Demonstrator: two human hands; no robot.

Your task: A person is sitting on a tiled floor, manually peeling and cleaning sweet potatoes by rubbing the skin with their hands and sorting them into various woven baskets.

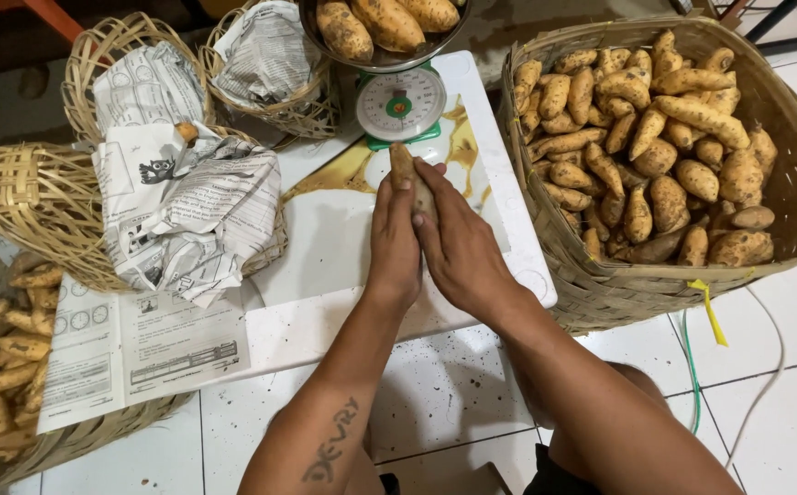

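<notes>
My left hand (393, 240) and my right hand (458, 246) are pressed together around one long sweet potato (405, 167), whose tip sticks out above my fingers. They hover over a white board (325, 238) lying on the floor. Just beyond the hands stands a green kitchen scale (401, 105) with a metal bowl (384, 60) holding a few sweet potatoes (375, 23).
A large woven basket (600, 284) full of sweet potatoes (646, 137) sits at the right. Small wicker baskets (32, 197) lined with newspaper (187, 206) stand at the left, and another basket of sweet potatoes (4, 357) lies at the lower left under a printed sheet (142, 348).
</notes>
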